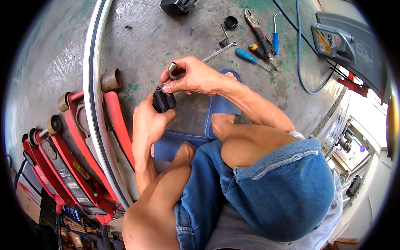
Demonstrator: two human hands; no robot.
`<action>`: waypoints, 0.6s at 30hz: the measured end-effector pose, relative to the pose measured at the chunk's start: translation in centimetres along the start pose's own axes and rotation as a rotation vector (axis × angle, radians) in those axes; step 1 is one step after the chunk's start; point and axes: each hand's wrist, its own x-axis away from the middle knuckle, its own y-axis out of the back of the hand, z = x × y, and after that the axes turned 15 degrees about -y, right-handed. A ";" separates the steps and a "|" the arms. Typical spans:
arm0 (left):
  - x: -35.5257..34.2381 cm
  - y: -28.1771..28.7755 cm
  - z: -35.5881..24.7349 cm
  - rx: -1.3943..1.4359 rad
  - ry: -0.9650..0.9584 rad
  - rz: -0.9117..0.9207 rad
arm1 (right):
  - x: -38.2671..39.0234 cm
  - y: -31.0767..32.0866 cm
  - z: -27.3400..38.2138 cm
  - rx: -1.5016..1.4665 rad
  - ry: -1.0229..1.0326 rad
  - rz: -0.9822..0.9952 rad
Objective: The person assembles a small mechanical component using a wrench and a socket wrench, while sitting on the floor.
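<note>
Between the thumb and fingers of my left hand (149,121) sits a small black block-shaped part (163,101) with ridged sides. My right hand (195,77) is closed around a short curved metal tube (172,68), whose round open end points up. The right thumb reaches the top of the black part, and the tube's lower end is hidden by the fingers. Both hands are close together above the concrete floor, in front of my blue sandals (179,143). A combination wrench (221,51) lies just beyond my right hand.
Farther out lie locking pliers (260,36), a blue screwdriver (246,56), a blue-handled hook pick (275,39) and a black cap (231,22). Red floor jacks (68,175) stand left, behind a metal rail (88,75). A blue hose (299,62) and grey jug (336,43) are right.
</note>
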 end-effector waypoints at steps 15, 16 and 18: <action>0.5 0.0 0.6 -0.001 -0.076 -0.032 | 0.2 -0.1 0.3 -0.066 -0.044 -0.007; 0.6 0.0 0.6 -0.004 -0.098 -0.037 | 0.2 -0.1 0.3 -0.070 -0.028 -0.003; 0.7 0.1 0.7 -0.008 -0.089 -0.028 | 0.2 -0.3 0.4 -0.045 -0.021 -0.022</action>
